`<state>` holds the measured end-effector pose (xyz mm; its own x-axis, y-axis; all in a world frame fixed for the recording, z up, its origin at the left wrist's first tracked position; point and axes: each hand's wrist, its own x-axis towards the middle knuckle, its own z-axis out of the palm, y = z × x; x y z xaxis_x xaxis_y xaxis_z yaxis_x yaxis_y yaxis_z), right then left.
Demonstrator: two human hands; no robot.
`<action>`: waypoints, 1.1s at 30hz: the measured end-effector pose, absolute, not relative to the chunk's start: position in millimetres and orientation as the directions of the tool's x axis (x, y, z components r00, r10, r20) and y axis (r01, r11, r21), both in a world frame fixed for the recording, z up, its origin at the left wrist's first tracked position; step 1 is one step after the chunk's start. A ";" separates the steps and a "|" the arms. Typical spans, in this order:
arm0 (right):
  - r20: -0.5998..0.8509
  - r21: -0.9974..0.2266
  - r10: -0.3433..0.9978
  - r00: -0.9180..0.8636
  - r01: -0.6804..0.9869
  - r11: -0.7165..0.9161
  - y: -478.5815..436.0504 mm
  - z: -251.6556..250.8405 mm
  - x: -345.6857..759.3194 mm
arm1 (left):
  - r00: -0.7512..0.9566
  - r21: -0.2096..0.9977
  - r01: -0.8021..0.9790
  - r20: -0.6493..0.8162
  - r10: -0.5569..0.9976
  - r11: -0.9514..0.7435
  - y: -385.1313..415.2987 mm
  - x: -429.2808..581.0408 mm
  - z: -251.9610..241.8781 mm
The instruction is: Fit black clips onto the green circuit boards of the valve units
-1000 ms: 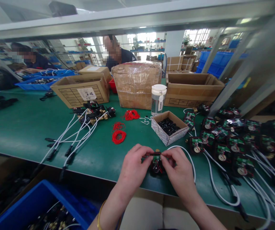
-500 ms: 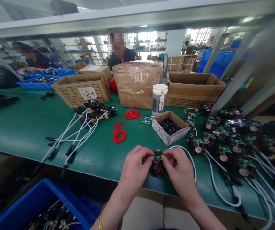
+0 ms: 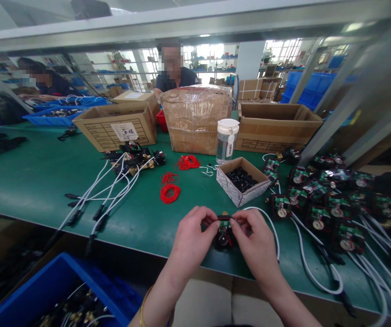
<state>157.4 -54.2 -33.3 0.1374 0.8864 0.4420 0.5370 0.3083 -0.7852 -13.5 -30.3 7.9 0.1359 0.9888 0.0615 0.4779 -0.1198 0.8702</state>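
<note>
Hands both drawn in to pinches, fingertips on one small dark unit (image 3: 223, 237); I take that unit as the centre of my dial. Left hand (image 3: 193, 231) at nine o'clock: thumb and forefinger closed on the near-left end of a dark strip along the unit's twelve o'clock edge, remaining fingers curled. Right hand (image 3: 254, 236) at three: same grip at the strip's other end. Narrow gap between the two sets of fingertips. From where I sit I cannot tell whether the strip is separate from the housing.

Unit lies close to the near edge of the green surface (image 3: 147, 227). Green board and red wires visible inside it; brass fitting (image 3: 225, 213) just beyond at twelve. White cable (image 3: 273, 227) arcs round outside the right hand, from one o'clock to four.

Around it, by my dial: open carton tray (image 3: 232, 194) of small black parts at one; clear bottle (image 3: 223, 146) with white lid at twelve, touching or just behind the tray, I cannot say which. Red wire coils (image 3: 170, 194) towards ten and eleven. Crowd of similar open units (image 3: 318, 218) between two and three. Brass-fitted cluster (image 3: 134, 160) trailing white leads at ten. Blue bin (image 3: 45, 284) at eight, below the surface. Gold bangle (image 3: 142, 311) on the left wrist.
</note>
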 end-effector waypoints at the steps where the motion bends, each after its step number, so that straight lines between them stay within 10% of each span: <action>1: 0.437 -0.788 0.889 0.137 0.535 0.305 -54.1 -33.9 157.8 | 0.135 0.883 0.459 0.041 0.990 -0.099 -29.7 -14.1 8.0; 33: 0.188 -0.945 0.965 0.180 0.299 0.128 -45.5 -36.4 164.2 | 0.126 0.904 0.416 0.047 0.991 -0.096 -26.3 -8.5 -0.5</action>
<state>164.2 -45.5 -36.4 0.1805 0.9654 0.1883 0.2994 0.1285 -0.9454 -8.5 -26.3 -0.5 0.1256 0.9910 0.0473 0.4162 -0.0959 0.9042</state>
